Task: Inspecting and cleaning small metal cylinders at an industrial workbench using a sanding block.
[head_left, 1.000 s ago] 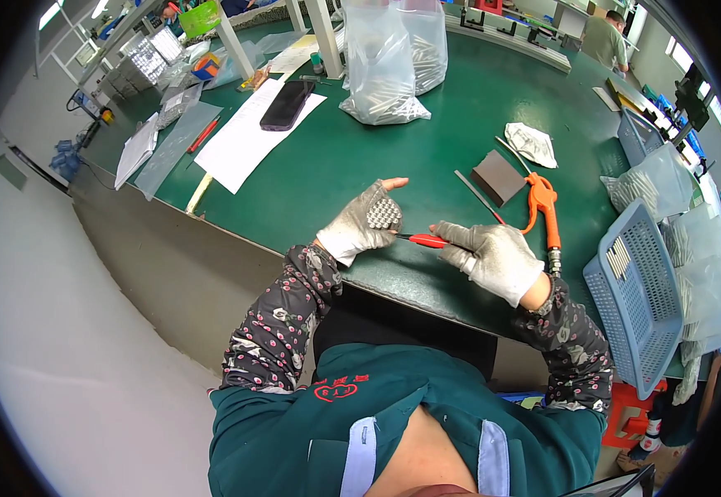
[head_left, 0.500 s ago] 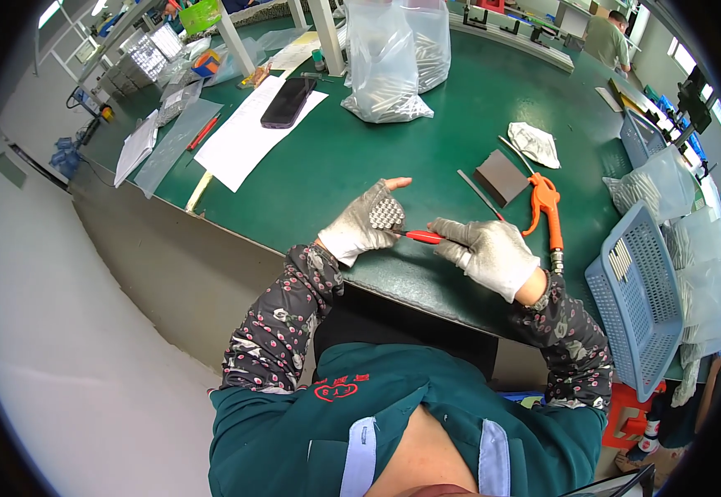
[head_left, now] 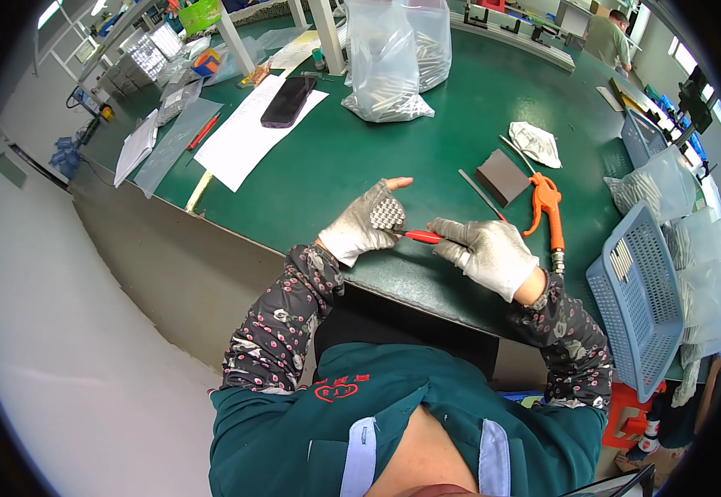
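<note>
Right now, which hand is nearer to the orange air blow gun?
Right. The right hand is just left of the orange air blow gun, toward the person; the left hand is much farther left, beyond the right hand.

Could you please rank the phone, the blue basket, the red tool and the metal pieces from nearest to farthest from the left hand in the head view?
1. Metal pieces: in the left hand.
2. Red tool: just right, in the right hand.
3. Phone: beyond, leftward, on paper.
4. Blue basket: far right.
</note>
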The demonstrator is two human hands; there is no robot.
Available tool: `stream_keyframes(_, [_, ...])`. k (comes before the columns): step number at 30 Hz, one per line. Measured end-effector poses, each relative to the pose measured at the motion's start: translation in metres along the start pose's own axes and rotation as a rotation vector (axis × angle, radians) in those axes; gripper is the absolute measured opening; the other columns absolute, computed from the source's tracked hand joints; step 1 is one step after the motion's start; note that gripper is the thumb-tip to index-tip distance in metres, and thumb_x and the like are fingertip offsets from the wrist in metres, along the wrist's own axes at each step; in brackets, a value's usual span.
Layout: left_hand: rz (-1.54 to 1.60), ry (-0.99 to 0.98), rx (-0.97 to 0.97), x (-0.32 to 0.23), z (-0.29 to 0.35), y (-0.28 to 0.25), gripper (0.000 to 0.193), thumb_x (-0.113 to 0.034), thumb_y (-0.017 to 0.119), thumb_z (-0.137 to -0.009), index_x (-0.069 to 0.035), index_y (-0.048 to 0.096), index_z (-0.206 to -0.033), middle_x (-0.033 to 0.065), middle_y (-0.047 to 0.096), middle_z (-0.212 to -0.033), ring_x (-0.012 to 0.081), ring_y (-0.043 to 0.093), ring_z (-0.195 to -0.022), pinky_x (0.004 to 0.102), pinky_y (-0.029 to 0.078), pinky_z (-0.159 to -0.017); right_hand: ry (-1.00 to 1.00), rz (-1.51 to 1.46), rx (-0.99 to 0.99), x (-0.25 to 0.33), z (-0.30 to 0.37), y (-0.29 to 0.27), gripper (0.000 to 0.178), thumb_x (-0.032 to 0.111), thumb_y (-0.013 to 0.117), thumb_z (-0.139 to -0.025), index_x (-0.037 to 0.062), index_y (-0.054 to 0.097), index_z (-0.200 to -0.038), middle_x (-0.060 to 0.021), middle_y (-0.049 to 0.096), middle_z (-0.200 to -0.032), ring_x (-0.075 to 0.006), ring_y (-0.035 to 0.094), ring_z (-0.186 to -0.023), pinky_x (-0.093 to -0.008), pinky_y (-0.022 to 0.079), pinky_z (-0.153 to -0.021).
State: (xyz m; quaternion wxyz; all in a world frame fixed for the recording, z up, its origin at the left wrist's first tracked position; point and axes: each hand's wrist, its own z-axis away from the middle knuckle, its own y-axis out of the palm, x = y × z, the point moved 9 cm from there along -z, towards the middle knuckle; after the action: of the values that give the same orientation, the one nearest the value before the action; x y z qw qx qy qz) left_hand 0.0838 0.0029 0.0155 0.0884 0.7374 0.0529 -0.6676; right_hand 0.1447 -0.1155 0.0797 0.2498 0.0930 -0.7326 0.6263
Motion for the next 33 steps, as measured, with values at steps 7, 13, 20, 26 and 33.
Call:
stream_keyframes(7, [-0.008,0.013,0.003,0.003,-0.001,-0.002,0.083,0.006,0.068,-0.064,-0.002,0.029,-0.137,-0.0008,0.053,-0.078,0.0070,0.049,-0.072,0.0198,0.042,-0.071,0.014,0.012,0.007,-0.002,-0.001,0.001,0.030,0.028,0.059,-0.083,0.0108,0.064,-0.107,-0.0136,0.065,-0.076,-0.0284,0.063,-0.065,-0.0357,0.050,-0.061])
stream_keyframes(13, [-0.002,0.000,0.004,0.003,-0.001,-0.002,0.083,0.006,0.069,-0.064,-0.001,0.029,-0.136,-0.0011,0.054,-0.079,0.0071,0.050,-0.074,0.0203,0.042,-0.072,0.013,0.008,0.008,-0.003,-0.002,0.002,0.029,0.028,0.059,-0.083,0.0107,0.064,-0.106,-0.0135,0.065,-0.076,-0.0283,0.063,-0.066,-0.0355,0.050,-0.061])
stream_keyframes(20, [0.040,-0.018,-0.009,0.002,0.001,-0.001,0.083,0.005,0.071,-0.063,-0.002,0.031,-0.135,-0.0013,0.054,-0.082,0.0076,0.051,-0.076,0.0206,0.043,-0.074,0.002,0.048,-0.016,-0.002,-0.002,0.002,0.029,0.027,0.059,-0.082,0.0103,0.065,-0.105,-0.0128,0.064,-0.074,-0.0280,0.062,-0.065,-0.0365,0.049,-0.060])
stream_keyframes(26, [0.025,-0.019,0.002,0.004,-0.001,-0.002,0.083,0.006,0.071,-0.062,-0.003,0.032,-0.135,-0.0018,0.053,-0.081,0.0071,0.051,-0.076,0.0203,0.043,-0.074,-0.076,0.172,-0.132,0.010,0.004,-0.003,0.027,0.027,0.060,-0.081,0.0114,0.065,-0.103,-0.0104,0.062,-0.066,-0.0272,0.061,-0.062,-0.0376,0.047,-0.054])
stream_keyframes(33, [0.007,-0.009,-0.005,0.003,0.000,-0.002,0.083,0.008,0.071,-0.060,-0.004,0.034,-0.134,-0.0024,0.053,-0.080,0.0063,0.051,-0.075,0.0196,0.043,-0.073,-0.182,0.343,-0.208,0.021,0.009,-0.003,0.026,0.025,0.060,-0.080,0.0137,0.063,-0.104,-0.0075,0.056,-0.060,-0.0255,0.058,-0.055,-0.0384,0.043,-0.049])
